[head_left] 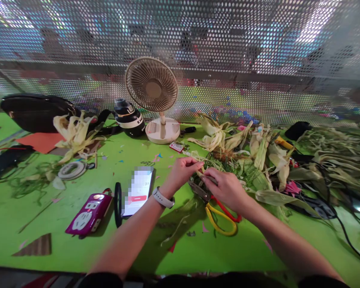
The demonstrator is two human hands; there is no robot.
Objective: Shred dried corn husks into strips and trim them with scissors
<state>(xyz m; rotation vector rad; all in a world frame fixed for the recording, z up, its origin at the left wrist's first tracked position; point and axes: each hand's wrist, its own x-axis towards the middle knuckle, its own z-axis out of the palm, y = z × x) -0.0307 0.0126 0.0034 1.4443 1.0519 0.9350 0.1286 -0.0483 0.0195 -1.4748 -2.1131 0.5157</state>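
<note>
My left hand (183,170) and my right hand (225,186) meet over the green table, fingertips nearly touching. Both pinch a thin, pale yellow-green strip of husk (202,170), mostly covered by the fingers. Just below the right hand lie scissors (221,232) with one yellow and one red handle, their dark blades pointing up and left. A heap of shredded green husk (237,168) spreads behind the right hand. A grey band with a watch sits on my left wrist. Left of that wrist lies a phone (138,192) with its screen lit.
Left of the phone are a purple power strip (88,214) and a roll of tape (72,170). A fan (162,130), a black bottle (130,120) and a black bag (37,112) stand along the perforated metal screen (228,48). Dried corn husks (277,160) and cables fill the right side.
</note>
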